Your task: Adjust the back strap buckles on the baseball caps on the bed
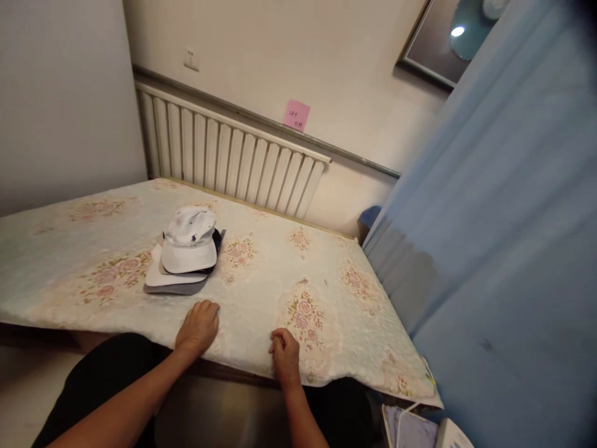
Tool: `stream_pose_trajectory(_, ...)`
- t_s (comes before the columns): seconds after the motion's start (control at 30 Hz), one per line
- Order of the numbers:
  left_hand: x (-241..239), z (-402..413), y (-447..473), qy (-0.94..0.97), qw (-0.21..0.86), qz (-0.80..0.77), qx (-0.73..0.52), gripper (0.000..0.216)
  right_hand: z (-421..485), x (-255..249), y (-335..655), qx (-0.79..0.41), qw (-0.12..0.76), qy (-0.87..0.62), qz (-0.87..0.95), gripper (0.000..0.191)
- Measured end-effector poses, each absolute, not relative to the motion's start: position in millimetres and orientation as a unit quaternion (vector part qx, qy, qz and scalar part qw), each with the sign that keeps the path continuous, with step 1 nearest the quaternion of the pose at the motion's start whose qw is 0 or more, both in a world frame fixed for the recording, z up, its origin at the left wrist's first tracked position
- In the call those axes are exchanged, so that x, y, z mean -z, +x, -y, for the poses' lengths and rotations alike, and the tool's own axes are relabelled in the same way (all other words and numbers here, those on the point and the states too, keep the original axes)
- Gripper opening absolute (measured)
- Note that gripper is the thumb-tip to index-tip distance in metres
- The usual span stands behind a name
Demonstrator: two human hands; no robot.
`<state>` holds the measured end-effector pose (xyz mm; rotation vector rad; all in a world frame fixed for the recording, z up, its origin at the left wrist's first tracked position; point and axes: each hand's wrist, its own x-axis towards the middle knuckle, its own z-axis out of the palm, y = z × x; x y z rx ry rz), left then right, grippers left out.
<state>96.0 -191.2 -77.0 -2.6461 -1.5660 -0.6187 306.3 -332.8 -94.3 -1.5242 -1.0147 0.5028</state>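
A stack of baseball caps sits on the left half of a flower-patterned mattress (270, 274). On top is a white cap (190, 236) with small specks and a dark emblem; white, black and grey brims show beneath it. My left hand (199, 326) rests at the mattress's near edge, just below the stack and apart from it, its fingers curled in. Farther right, my right hand (285, 356) lies on the same edge beside a printed rose bunch, with its fingers loosely closed. Nothing shows in either hand.
A white radiator (233, 149) runs along the wall behind the mattress. Above it are a pink note (296, 115) and a wall socket (191, 58). A blue curtain (504, 249) hangs at right, beside a framed picture (433, 46). A white device (452, 434) stands at the lower right.
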Motion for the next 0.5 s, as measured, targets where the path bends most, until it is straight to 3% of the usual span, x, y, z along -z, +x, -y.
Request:
stream_pose_trajectory(0.37, 88.7, 186.1, 93.9, -0.837, -0.014, 0.491, 0.243, 0.026, 333.5, 98.0, 307.3, -0.219, 0.586, -0.649, 0.433, 0.018)
stream_pose_trajectory(0.5, 82.3, 182.2, 102.7, -0.808, -0.149, 0.487, 0.297, 0.025, 327.4, 89.2, 309.3, -0.305, 0.601, -0.642, 0.365, 0.013)
